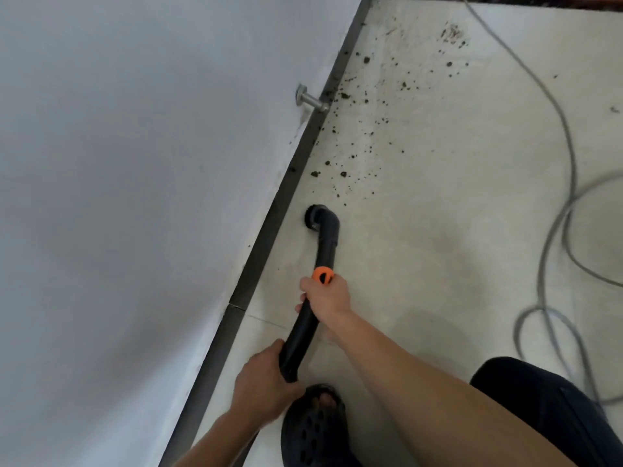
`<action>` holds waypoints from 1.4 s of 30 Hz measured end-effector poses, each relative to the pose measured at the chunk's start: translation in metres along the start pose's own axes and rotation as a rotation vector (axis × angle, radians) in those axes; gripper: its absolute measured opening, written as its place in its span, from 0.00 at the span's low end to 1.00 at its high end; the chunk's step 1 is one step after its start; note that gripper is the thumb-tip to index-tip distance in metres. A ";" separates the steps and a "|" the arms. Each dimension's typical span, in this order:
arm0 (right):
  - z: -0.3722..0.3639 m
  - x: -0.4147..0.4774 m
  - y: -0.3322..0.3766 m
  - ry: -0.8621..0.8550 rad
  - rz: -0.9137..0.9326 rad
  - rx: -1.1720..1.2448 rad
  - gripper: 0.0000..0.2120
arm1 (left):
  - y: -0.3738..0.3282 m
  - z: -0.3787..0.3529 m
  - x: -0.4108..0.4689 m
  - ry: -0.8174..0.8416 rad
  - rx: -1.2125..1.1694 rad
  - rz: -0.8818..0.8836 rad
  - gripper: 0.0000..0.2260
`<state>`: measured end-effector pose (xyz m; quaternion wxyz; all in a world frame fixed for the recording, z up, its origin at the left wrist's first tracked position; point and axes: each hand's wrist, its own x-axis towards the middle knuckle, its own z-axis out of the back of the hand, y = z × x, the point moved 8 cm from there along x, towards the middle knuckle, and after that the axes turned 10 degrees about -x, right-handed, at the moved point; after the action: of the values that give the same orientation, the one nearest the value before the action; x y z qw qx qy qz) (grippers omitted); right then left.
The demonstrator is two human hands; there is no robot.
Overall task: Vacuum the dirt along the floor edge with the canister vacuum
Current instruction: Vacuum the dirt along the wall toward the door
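A black vacuum wand (323,251) with an orange ring (323,274) points away from me along the floor. Its round brush nozzle (314,215) sits on the pale tile next to the dark baseboard (269,224). My right hand (327,296) grips the wand just below the orange ring. My left hand (263,385) holds the wand's lower end. Dark crumbs of dirt (357,129) are scattered along the floor edge beyond the nozzle, reaching to the far corner. The canister itself is out of sight.
A white wall (135,197) fills the left side, with a metal door stop (312,101) sticking out above the baseboard. A grey cable (569,163) loops over the floor at the right. My foot in a black perforated sandal (313,429) stands below the wand.
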<state>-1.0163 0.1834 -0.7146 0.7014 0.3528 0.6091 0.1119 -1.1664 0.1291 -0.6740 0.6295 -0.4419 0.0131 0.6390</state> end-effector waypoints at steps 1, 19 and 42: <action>0.013 0.001 0.003 -0.041 0.006 0.031 0.10 | -0.010 -0.004 0.005 0.040 0.031 -0.025 0.17; -0.022 0.065 0.069 -0.049 0.020 0.000 0.11 | -0.017 0.038 0.099 0.039 -0.111 0.029 0.13; 0.021 0.100 0.151 0.061 0.079 0.030 0.16 | -0.104 0.050 0.135 -0.025 -0.050 -0.034 0.17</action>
<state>-0.9321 0.3447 -0.6967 0.6720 0.3835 0.6177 0.1409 -1.0845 0.2858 -0.6659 0.6292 -0.4496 -0.0181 0.6338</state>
